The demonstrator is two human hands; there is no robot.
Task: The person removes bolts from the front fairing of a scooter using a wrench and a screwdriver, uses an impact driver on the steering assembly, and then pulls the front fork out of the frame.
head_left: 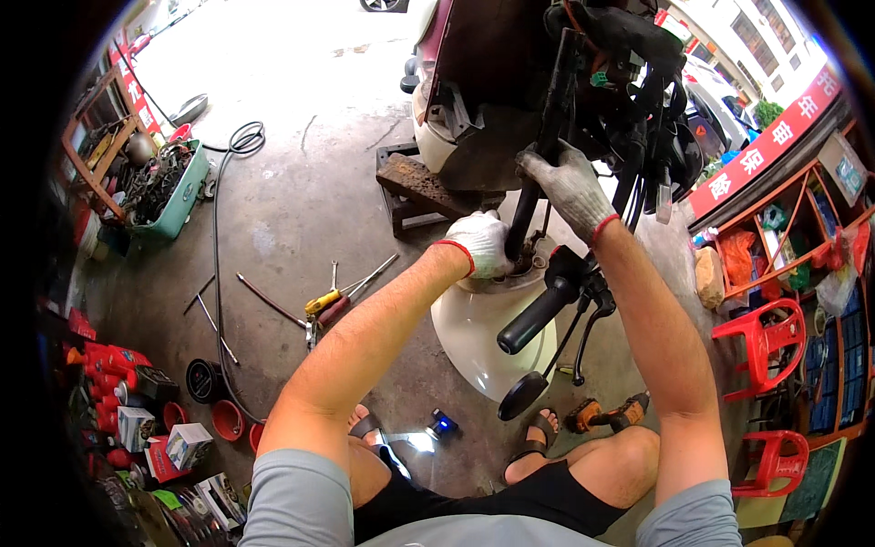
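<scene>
A half-stripped scooter stands before me, its black metal tube (559, 100) slanting down toward a white front body panel (488, 342). High on that tube, my right hand (570, 190), in a white work glove with a red cuff, is closed round it. My left hand (483, 243), gloved the same way, is curled up against the tube's lower end; what its fingers hold is hidden. Just below my right hand hangs the handlebar with a black grip (531, 321), and a round mirror (522, 396) lies beneath it.
Yellow-handled pliers (321, 303) and other hand tools lie on the floor at left, near a black hose (217, 273). A wooden block (421, 187) sits by the scooter. A lit lamp (443, 423) and an orange power tool (609, 416) lie near my feet. Red chairs (766, 342) stand right.
</scene>
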